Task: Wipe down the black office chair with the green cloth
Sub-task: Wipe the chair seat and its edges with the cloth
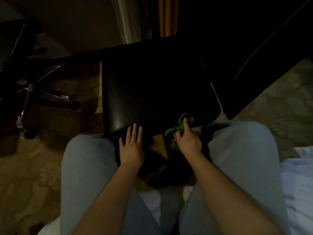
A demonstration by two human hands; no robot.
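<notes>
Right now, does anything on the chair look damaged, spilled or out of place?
Nothing clearly stands out. The black chair seat shows only a faint pale mark near the left hand; in this dim light it may be glare or a scuff.

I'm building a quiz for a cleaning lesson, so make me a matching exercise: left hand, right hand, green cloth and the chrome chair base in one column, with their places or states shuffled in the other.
Column one:
1 left hand
2 right hand
3 green cloth
4 chrome chair base

Column two:
A at the black chair seat's near right corner
B far left, away from both hands
C flat on the seat's front edge, fingers straight
D grips the green cloth

Pairs: 1-C; 2-D; 3-A; 4-B
</notes>
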